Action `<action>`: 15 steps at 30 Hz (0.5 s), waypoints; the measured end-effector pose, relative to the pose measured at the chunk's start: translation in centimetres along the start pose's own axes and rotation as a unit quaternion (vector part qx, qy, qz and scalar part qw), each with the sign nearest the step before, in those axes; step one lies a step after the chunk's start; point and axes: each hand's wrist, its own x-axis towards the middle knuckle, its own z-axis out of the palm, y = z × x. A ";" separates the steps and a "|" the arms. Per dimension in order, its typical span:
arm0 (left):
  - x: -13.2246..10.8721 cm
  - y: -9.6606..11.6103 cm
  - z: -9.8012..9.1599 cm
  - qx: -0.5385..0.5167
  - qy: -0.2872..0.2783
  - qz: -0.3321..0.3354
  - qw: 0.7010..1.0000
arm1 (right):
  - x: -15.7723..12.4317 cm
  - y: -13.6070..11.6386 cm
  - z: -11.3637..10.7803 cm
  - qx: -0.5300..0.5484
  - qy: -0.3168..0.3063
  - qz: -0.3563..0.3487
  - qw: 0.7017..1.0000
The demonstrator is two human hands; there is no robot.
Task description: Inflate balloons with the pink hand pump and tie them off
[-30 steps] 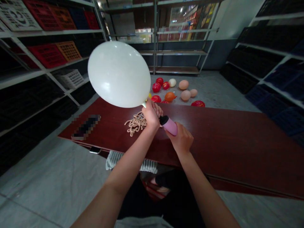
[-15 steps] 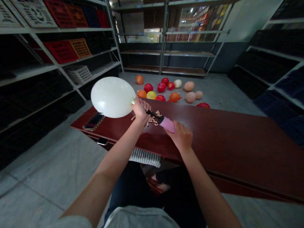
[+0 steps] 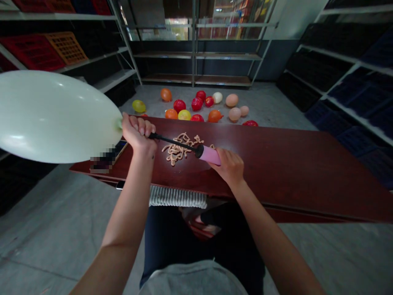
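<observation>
A large white balloon [image 3: 58,116] fills the left of the view, its neck pinched in my left hand [image 3: 138,133]. The same closed hand grips the black end of a balloon pump; its thin black rod [image 3: 176,142] stretches across to the pink barrel [image 3: 210,155]. My right hand [image 3: 229,166] is wrapped round that barrel. Just behind the rod, a pile of tan, curly, noodle-like pieces [image 3: 175,152] lies on the dark red table [image 3: 294,168]. The nozzle inside the balloon's neck is hidden by my left fingers.
A blurred-out phone-like object [image 3: 107,159] lies on the table's left end, below the balloon. Several red, orange, yellow, white and tan balloons [image 3: 215,116] are on the floor beyond the table. Shelves with crates [image 3: 66,47] stand left. A grey ribbed cloth [image 3: 178,197] hangs at the front edge.
My left hand has moved left, away from my right hand, drawing the pump's rod out long. The balloon has come nearer and looks bigger. The view has shifted, and the curly pile is uncovered.
</observation>
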 end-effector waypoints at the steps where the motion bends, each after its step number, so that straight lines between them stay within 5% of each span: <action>1: -0.1 0.0 0.1 0.001 0.000 0.002 1.000 | 0.0 0.0 0.0 0.002 0.002 0.005 1.000; 9: -2.2 -2.3 2.0 -0.005 0.011 0.024 1.000 | 0.0 0.7 0.7 0.006 -0.036 0.064 0.997; 15: -4.8 -7.4 3.0 0.000 0.008 0.004 1.000 | 0.0 0.7 0.9 0.011 -0.034 0.061 0.998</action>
